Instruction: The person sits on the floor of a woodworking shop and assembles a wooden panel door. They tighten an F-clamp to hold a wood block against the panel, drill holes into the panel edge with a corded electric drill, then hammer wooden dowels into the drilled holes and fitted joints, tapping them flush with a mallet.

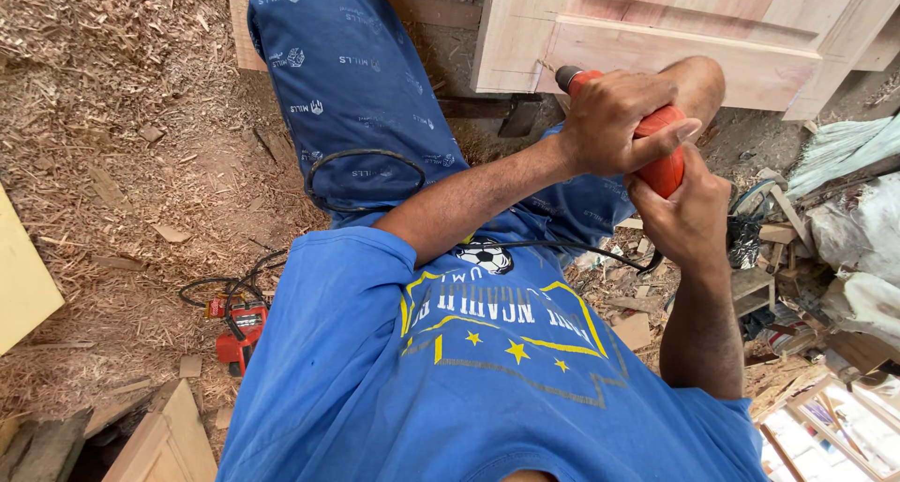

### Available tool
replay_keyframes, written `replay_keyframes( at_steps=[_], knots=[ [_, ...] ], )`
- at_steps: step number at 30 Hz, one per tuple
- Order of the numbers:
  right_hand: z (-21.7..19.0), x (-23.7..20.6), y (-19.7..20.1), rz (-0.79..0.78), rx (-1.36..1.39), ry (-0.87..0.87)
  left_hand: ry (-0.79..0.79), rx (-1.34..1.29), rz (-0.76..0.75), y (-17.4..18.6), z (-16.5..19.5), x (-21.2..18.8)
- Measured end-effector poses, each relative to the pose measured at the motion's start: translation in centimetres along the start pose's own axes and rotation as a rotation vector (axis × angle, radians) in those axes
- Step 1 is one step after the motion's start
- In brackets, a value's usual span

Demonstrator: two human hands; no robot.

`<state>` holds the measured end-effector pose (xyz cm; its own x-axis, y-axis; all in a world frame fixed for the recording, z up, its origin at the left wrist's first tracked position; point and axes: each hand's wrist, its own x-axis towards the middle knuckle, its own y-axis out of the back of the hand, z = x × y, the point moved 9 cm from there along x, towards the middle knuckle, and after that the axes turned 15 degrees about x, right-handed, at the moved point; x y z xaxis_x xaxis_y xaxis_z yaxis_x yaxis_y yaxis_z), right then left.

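- Head view: we look down our own body and see both hands wrapped around an orange power drill, held up against a pale wooden door panel.
- Our left hand closes its fingers over the drill's upper body; our right hand grips the rear from below.
- The drill looks stiff and fairly heavy, its smooth casing best held round the thick body, as we do.
- Its long axis runs from lower right to upper left, and the dark chuck points at the panel's edge.
- A black cord trails over our blue shirt; a red tool lies on the wood shavings.
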<state>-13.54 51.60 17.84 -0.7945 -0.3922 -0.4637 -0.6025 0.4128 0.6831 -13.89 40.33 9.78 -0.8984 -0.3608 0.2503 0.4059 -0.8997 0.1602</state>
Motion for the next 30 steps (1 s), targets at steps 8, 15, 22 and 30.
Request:
replay_keyframes(
  at_steps=[8, 15, 22, 30],
  knots=[
    [0.4, 0.0, -0.2, -0.019, 0.01, -0.002, -0.002, 0.016, 0.002, 0.0, -0.1, -0.1],
    [0.5, 1.2, -0.3, -0.046, 0.009, -0.098, 0.006, 0.005, 0.004, -0.4, -0.5, 0.1],
    [1.4, 1.8, -0.5, -0.066, 0.044, -0.243, 0.008, 0.043, 0.047, -0.1, -0.7, 0.1],
    [1.5, 2.1, -1.3, -0.096, -0.028, -0.112, -0.011, 0.038, 0.085, 1.1, -1.1, -0.6]
  ],
)
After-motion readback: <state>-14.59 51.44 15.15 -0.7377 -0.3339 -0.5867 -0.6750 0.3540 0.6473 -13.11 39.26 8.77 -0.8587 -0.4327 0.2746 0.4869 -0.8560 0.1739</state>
